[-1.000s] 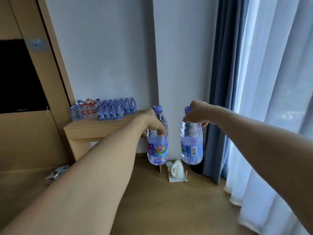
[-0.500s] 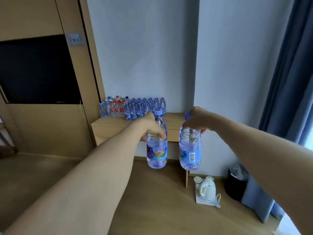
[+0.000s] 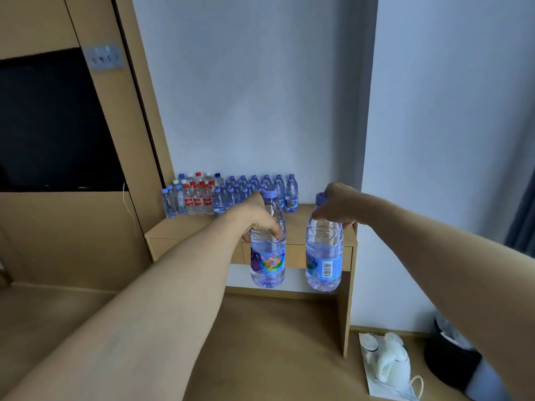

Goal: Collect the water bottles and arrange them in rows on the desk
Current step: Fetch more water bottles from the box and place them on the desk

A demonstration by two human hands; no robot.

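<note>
Lilac caps, clear plastic, tan wood.

Near me I see two clear bottles: the left bottle [image 3: 267, 256] has a lilac cap and a blue label swirled with purple, pink, yellow and green; the right bottle [image 3: 324, 256] wears a blue label with a white barcode patch. Far back on the tan desk [image 3: 185, 227], blue-capped bottles [image 3: 252, 186] stand right of red-labelled bottles [image 3: 198, 201] with red and white caps. At near right, a white kettle [image 3: 389, 363], a black bin [image 3: 448, 360], a grey-blue curtain [image 3: 524, 215].
</note>
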